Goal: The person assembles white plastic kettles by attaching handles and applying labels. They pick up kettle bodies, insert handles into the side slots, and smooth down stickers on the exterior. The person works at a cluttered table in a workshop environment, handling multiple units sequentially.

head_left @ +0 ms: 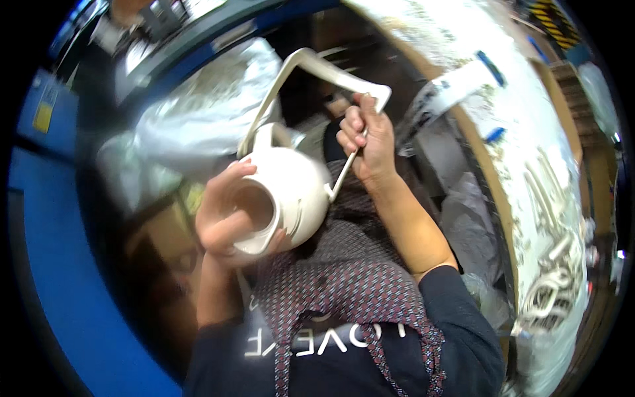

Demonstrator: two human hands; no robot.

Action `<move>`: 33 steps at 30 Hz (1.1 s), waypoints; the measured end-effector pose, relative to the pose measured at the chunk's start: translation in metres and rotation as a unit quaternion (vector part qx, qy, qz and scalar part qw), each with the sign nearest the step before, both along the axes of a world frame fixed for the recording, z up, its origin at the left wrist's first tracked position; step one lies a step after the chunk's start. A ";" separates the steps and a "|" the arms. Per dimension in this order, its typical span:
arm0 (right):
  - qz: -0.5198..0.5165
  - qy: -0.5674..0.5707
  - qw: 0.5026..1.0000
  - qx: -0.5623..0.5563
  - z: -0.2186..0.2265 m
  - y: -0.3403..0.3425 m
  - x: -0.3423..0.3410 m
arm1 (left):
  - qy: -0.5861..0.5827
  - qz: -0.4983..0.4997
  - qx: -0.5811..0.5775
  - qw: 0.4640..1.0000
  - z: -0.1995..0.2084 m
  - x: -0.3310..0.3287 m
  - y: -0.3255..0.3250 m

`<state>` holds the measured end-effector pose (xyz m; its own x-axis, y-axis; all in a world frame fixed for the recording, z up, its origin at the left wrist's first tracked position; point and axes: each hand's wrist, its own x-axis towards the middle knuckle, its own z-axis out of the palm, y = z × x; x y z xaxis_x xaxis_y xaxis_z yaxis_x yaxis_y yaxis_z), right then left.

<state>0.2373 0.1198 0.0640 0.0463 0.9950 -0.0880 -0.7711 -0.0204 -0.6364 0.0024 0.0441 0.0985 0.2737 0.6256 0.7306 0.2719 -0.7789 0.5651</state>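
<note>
A round-bellied cream plastic vessel [301, 198], which looks like a watering can, is held tilted in front of my apron. Its open mouth faces my left hand [221, 215], which grips the rim with part of the hand inside the opening and fingertips under the body. A big angular handle [317, 65] loops up from the body and comes back down on its right side. My right hand [369, 135] is closed around that handle near its upper right corner. A short tube [268, 137] stands out from the body's far side, partly within the loop.
On the right runs a long bench [456, 40] with a pale, crumb-strewn top, holding blue pieces [495, 135] and cream plastic parts [546, 294]. Clear plastic bags [192, 126] lie at the back left, above a cardboard box [165, 231]. A blue metal panel [53, 264] borders the left.
</note>
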 end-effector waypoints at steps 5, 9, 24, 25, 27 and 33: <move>0.117 -0.004 0.993 -0.019 -0.003 0.011 -0.028 | -0.028 0.024 -0.007 0.999 -0.032 -0.021 -0.002; 0.121 -0.035 0.992 0.012 -0.001 0.035 -0.021 | -0.059 0.038 -0.017 0.997 -0.037 -0.014 0.005; 0.120 -0.258 0.951 0.122 -0.031 -0.014 -0.043 | -0.044 -0.034 -0.078 0.995 -0.039 -0.017 -0.009; 0.105 -0.259 0.936 0.212 -0.029 -0.012 -0.046 | -0.073 -0.005 -0.092 0.993 -0.036 -0.016 -0.007; 0.153 -0.242 0.937 0.200 -0.026 -0.009 -0.045 | -0.097 0.086 -0.179 0.975 -0.040 -0.018 0.010; -0.002 -0.543 0.836 0.085 -0.028 0.017 -0.032 | -0.477 -0.110 -0.510 0.707 -0.095 -0.029 0.060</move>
